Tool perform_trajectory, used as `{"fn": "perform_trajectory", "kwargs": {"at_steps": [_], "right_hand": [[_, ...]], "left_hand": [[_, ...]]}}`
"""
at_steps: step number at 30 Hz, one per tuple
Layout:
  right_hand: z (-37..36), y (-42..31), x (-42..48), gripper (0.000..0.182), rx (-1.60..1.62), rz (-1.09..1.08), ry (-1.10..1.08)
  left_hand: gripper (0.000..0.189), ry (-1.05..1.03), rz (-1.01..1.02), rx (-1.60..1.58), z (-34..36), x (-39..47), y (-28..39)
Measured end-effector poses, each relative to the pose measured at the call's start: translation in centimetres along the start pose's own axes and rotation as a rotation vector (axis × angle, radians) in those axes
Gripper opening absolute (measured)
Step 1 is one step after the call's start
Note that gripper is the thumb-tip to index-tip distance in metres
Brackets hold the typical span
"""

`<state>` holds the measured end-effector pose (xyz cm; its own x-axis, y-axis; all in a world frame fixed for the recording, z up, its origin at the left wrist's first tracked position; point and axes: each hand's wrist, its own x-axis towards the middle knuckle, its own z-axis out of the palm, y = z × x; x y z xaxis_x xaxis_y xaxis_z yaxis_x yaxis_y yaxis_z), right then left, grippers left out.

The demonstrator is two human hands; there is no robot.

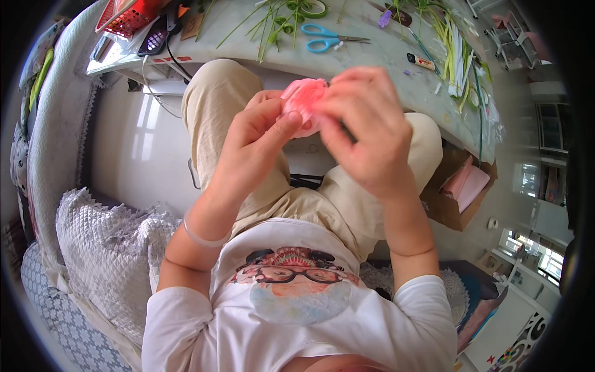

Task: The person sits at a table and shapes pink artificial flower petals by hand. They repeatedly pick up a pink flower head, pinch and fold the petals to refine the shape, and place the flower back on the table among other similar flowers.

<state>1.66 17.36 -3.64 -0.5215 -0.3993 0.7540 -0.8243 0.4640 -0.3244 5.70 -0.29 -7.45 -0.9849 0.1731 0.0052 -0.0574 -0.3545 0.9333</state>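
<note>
A pink artificial flower head [304, 100] with soft, ruffled petals is held up above my lap, just off the table's front edge. My left hand [260, 128] pinches it from the left, thumb on the near side and fingers behind. At its right side is my right hand [367, 123], blurred by motion. The right fingertips overlap the petals, but whether they pinch them cannot be made out. My fingers cover parts of the flower head's underside and right edge.
On the marble-patterned table [372, 60] lie blue-handled scissors [332, 38], green stems [260, 23], a roll of green tape [314, 7], a small tube [420, 61] and pale strips [458, 56]. A red basket [125, 21] stands far left. An open cardboard box [458, 195] is beside my right knee.
</note>
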Motion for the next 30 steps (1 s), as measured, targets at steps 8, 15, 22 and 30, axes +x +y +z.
{"fn": "perform_trajectory", "kwargs": {"at_steps": [8,15,22,30], "right_hand": [[0.1,2.8,-0.1,0.014,0.010,0.109,0.041],[1.9,2.5,-2.4,0.010,0.973,0.776,0.114],[4.2,2.9,-5.0,0.012,1.084,0.914,0.169],[4.6,2.4,-5.7,0.013,1.017,0.939,0.171]], "left_hand": [[0.025,-0.015,-0.004,0.001,0.0,-0.5,0.1],[0.027,-0.089,-0.202,-0.210,-1.5,0.8,-1.2],[0.029,0.036,0.052,-0.137,-1.1,0.9,-4.7],[0.034,0.107,0.145,0.149,-1.8,0.4,-5.9]]}}
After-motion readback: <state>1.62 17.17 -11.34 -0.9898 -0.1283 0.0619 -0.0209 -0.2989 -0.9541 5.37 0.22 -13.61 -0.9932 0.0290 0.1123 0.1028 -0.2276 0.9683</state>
